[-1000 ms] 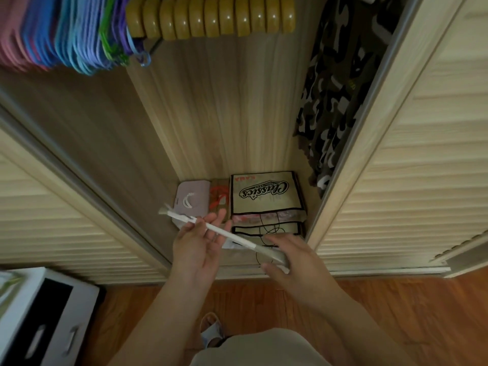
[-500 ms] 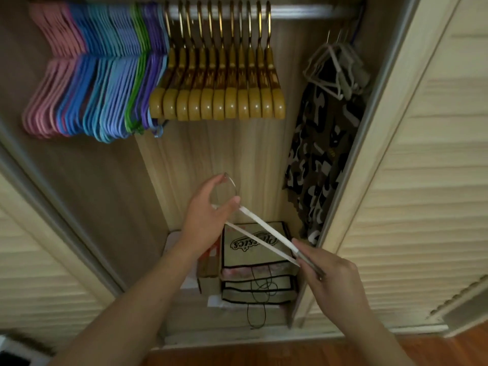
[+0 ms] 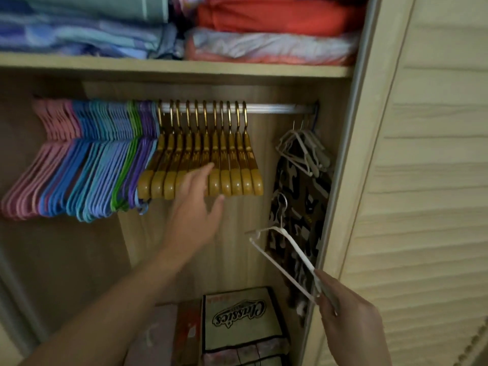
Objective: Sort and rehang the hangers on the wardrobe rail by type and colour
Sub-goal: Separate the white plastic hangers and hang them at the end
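One white hanger (image 3: pixel 284 256) pinched in right hand (image 3: pixel 351 320); left hand (image 3: pixel 194 220) spread, empty, below bare rail (image 3: pixel 280 108).

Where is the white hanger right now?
In the head view, the white hanger is at lower right, held by its end in the right hand, in front of the camouflage garment, below the bare rail.

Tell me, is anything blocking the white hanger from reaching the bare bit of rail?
Nothing visible blocks it. The right hand holds the white hanger low, below the bare stretch of rail between the wooden hangers and the white bunch. The left hand reaches toward the wooden ones.
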### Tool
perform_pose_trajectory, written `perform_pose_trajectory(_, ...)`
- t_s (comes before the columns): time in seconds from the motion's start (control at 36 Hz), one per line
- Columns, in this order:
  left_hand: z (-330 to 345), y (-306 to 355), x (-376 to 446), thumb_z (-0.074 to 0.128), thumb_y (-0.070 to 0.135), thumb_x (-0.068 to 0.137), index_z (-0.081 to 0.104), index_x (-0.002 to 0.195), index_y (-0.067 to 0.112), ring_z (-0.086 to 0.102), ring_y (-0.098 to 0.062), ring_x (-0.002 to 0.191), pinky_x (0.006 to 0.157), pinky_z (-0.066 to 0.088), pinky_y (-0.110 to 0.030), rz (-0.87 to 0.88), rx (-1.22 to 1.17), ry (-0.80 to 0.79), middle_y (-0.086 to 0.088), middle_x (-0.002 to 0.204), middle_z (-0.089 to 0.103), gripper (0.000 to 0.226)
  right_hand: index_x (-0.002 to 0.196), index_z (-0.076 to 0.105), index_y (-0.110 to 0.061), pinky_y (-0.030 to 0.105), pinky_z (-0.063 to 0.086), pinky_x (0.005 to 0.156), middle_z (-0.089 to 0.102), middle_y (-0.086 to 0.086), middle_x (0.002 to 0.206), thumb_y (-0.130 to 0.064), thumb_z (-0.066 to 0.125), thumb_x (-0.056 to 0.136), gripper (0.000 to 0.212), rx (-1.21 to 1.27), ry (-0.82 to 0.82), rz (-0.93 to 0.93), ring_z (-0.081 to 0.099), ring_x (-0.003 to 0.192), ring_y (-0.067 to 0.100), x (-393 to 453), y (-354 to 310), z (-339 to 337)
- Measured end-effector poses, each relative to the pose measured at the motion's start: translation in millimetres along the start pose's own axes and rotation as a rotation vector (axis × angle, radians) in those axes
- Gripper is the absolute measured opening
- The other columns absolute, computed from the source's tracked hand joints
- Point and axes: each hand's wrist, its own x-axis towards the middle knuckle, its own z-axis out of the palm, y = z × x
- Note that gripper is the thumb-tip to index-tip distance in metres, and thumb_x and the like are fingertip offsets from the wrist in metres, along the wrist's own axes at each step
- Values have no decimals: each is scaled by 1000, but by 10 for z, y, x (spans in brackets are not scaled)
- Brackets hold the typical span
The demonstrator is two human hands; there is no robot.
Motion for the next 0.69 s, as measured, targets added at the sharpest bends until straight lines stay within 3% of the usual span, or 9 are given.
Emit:
perform_pose_trajectory(0.14, -628, 187, 881, 64, 16, 93, 36, 154, 13, 26, -28, 150, 124, 26, -50, 341, 366, 289, -12, 159, 31, 68, 117, 75, -24, 19, 39, 50, 71, -1, 70, 4, 80, 72, 52, -36, 177, -12, 66, 56, 22, 717, -381, -167)
perform_pose_trajectory(0.22, -880, 246, 1334, 64, 15, 89, 39, 151, 6, 30, -40, 146, 123, 24, -57, 431, 554, 357, -21, 153, 36, 68, 119, 75, -19, 14, 28, 49, 71, 3, 70, 1, 74, 81, 43, -60, 235, -50, 59, 53, 20, 1199, -645, -215)
perform_pose_trajectory(0.31, -1015, 227, 1629, 66, 21, 85, 36, 154, 10, 32, -42, 145, 122, 21, -58, 396, 689, 294, -22, 150, 41, 76, 128, 69, -20, 8, 29, 51, 73, 3, 78, -3, 65, 91, 41, -86, 242, -73, 47, 56, 10, 1685, -886, -184)
perform_pose_trajectory(0.42, -1048, 158, 1730, 67, 30, 78, 31, 155, 15, 33, -40, 144, 124, 17, -55, 363, 807, 234, -20, 144, 47, 87, 138, 60, -23, 18, 46, 66, 72, 0, 92, -6, 57, 98, 44, -55, 175, -72, 58, 67, 8, 2271, -1158, -60)
perform_pose_trajectory(0.53, -1030, 158, 1727, 67, 38, 73, 27, 154, 15, 38, -40, 134, 122, 21, -55, 353, 845, 227, -19, 138, 47, 93, 127, 66, -20, 22, 54, 66, 72, 0, 93, -8, 57, 98, 33, -77, 142, -90, 69, 78, 14, 2691, -1302, 160)
perform_pose_trajectory(0.61, -1028, 173, 1735, 66, 43, 77, 20, 156, 18, 33, -39, 138, 124, 18, -53, 334, 843, 198, -17, 143, 41, 95, 123, 67, -20, 19, 51, 62, 73, 0, 95, -11, 61, 97, 28, -90, 105, -49, 70, 81, 13, 2896, -1333, 363)
perform_pose_trajectory(0.69, -1042, 143, 1752, 65, 45, 78, 15, 157, 20, 29, -38, 141, 124, 14, -52, 344, 836, 182, -16, 146, 38, 97, 125, 67, -21, 26, 61, 64, 73, 0, 92, -9, 61, 95, 32, -104, 70, -24, 70, 78, 13, 2923, -1280, 583)
